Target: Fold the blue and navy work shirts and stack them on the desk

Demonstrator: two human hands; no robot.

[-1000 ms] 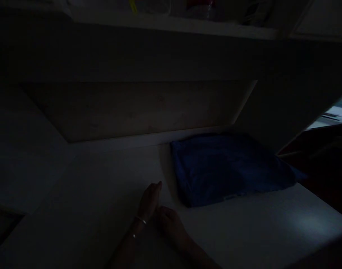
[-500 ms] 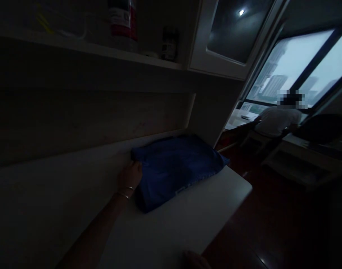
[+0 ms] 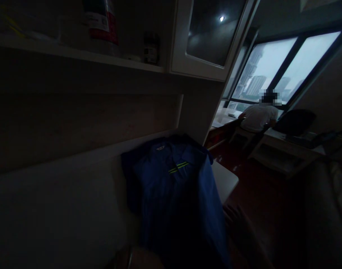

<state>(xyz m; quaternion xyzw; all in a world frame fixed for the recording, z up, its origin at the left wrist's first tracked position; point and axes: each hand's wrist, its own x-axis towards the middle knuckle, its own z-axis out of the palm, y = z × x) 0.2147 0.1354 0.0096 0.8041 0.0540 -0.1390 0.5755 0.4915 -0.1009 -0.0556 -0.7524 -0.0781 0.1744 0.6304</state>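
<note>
A blue work jacket (image 3: 171, 194) with two yellow-green stripes across the chest and a pale label in the collar lies spread on the white tabletop (image 3: 224, 179), collar toward the wall. Darker blue cloth (image 3: 128, 168) shows beneath it along the left and back; whether it is part of the same garment I cannot tell. My right hand (image 3: 238, 224) is beside the jacket's right sleeve, past the table edge, fingers spread and nothing held. At the bottom edge, by the jacket's lower left, is my left hand (image 3: 139, 257), with a bracelet; its fingers are lost in the dark.
Overhead, a shelf (image 3: 131, 63) carries a large bottle (image 3: 102, 22) and a dark jar (image 3: 151, 48), next to a glass-fronted cabinet door (image 3: 207, 33). A person (image 3: 259, 116) sits by the window. Another low table (image 3: 288, 149) stands on the right.
The compact dark blue bundle now appears as a spread jacket with its collar and stripes showing. My left hand has come down toward me; my right hand has risen beside the sleeve. The view has shifted right.
</note>
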